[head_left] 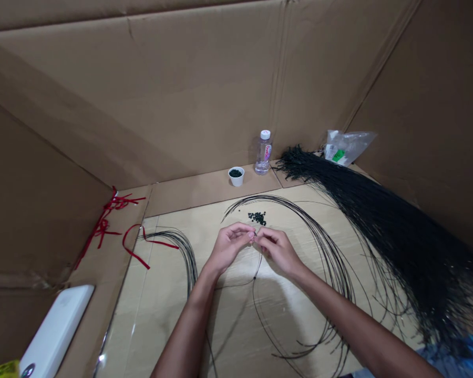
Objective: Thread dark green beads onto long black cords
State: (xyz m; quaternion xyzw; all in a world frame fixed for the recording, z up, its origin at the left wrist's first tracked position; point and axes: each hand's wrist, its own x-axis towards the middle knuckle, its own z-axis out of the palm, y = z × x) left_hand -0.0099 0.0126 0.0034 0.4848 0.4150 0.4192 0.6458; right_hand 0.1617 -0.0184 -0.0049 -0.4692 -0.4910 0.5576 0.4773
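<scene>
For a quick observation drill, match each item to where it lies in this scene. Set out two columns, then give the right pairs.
Items
1. White cup
2. Loose dark beads
3. Black cord bundle
4. Red strips

Places
A. Spread along the right side
B. On the cardboard at the left
C. In a small heap on the pale board
D. At the back, beside the water bottle

Pairs: 1-D, 2-C, 3-A, 4-B
</scene>
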